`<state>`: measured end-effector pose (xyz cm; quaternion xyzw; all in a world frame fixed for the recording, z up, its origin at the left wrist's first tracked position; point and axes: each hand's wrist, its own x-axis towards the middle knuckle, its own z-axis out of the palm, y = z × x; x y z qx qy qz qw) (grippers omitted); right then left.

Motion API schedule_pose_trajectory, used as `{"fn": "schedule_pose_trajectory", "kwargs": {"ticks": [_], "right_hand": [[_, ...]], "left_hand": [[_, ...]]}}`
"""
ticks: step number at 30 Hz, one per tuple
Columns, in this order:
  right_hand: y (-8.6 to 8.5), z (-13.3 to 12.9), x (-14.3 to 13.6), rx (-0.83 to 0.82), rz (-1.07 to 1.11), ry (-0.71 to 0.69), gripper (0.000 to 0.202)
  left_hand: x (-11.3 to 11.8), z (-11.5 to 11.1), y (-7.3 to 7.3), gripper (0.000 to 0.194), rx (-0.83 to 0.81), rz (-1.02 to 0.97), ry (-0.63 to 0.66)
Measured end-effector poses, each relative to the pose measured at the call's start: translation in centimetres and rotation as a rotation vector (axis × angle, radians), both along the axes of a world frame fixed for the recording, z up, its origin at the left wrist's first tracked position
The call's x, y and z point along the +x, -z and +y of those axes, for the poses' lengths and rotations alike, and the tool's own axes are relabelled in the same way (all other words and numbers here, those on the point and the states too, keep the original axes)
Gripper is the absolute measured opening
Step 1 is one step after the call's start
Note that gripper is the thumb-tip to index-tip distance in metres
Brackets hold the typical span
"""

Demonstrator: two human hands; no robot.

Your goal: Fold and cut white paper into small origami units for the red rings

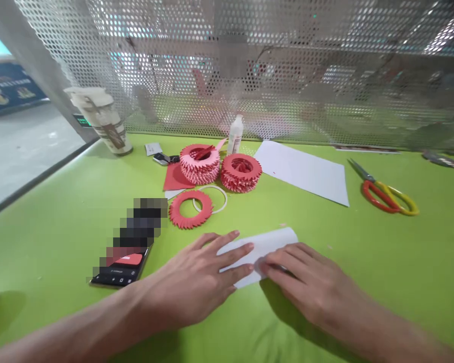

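Note:
A folded strip of white paper [274, 242] lies on the green table in front of me. My left hand [208, 277] rests flat over its left part, fingers spread, pressing it to the table. At the paper's lower right edge, my right hand [306, 282] has its fingertips and thumb closed on the edge; the thumb is partly hidden. Beyond my left hand lies a flat red toothed paper ring [191, 219], overlapping a thin white ring [224, 199].
Behind stand stacked pink toothed rings [200, 174] and red toothed rings [241, 179], beside a white glue bottle [235, 133]. A white sheet [306, 171] and scissors [382, 194] lie right. A phone [130, 252] and a cup [106, 121] are left; a perforated metal panel [166, 65] borders the back.

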<state>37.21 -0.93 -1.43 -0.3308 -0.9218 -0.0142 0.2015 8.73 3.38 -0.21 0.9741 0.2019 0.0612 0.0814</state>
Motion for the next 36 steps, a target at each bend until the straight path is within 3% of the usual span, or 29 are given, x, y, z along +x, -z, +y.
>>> {"fn": "schedule_pose_trajectory", "kwargs": {"ticks": [5, 11, 16, 20, 22, 31, 36], "right_hand": [[-0.6, -1.8, -0.2, -0.079, -0.053, 0.055, 0.040], [-0.1, -3.8, 0.0, -0.029, -0.037, 0.112, 0.043], [0.2, -5.4, -1.8, 0.012, -0.097, 0.222, 0.041], [0.3, -6.3, -3.8, -0.012, -0.144, 0.325, 0.074], [0.2, -6.5, -4.3, -0.036, -0.178, 0.333, 0.081], [-0.7, -6.2, -4.6, -0.171, -0.157, 0.356, 0.067], [-1.1, -6.1, -4.8, -0.204, -0.167, 0.357, 0.058]], "left_hand": [[0.0, -0.1, 0.0, 0.045, -0.026, 0.008, -0.019], [0.1, -0.2, -0.2, 0.045, 0.004, -0.004, -0.022], [0.1, -0.3, 0.1, 0.048, 0.076, 0.011, -0.013], [-0.1, -0.4, 0.5, 0.047, 0.130, -0.009, -0.034], [0.0, -0.8, 0.6, 0.046, 0.168, -0.018, -0.065], [3.0, -2.7, 0.8, 0.059, 0.395, 0.039, -0.218], [2.7, -2.2, 0.4, 0.064, 0.427, 0.036, -0.235]]}}
